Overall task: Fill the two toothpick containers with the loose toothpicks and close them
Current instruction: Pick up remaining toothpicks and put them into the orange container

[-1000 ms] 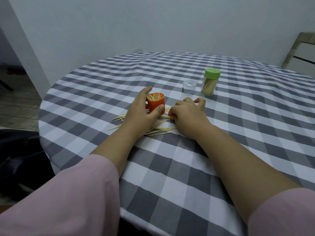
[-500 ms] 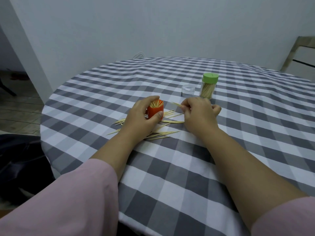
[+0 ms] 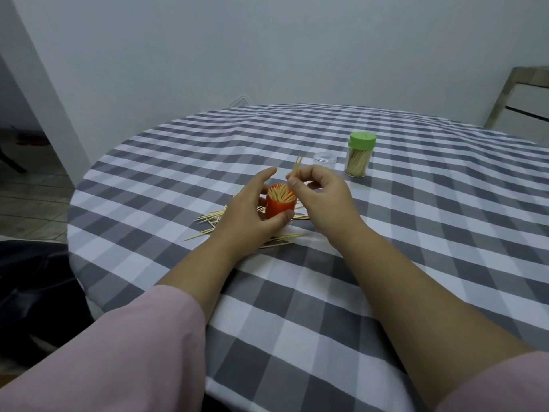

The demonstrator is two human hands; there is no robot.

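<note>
Her left hand [image 3: 246, 212] curls round the orange pot [image 3: 280, 205], thumb at its near side, steadying it upright on the checked cloth [image 3: 416, 233] with its mouth open and packed with picks, while her right hand [image 3: 320, 194] hovers just beside the rim, pinching a few toothpicks [image 3: 297, 165] that stick upward from finger and thumb. Loose picks [image 3: 208, 221] lie scattered on the cloth round the pot and under both wrists. Farther back, to the right, a clear cap [image 3: 325, 162] sits just beside the green-lidded jar [image 3: 360, 154], which stands closed and full.
</note>
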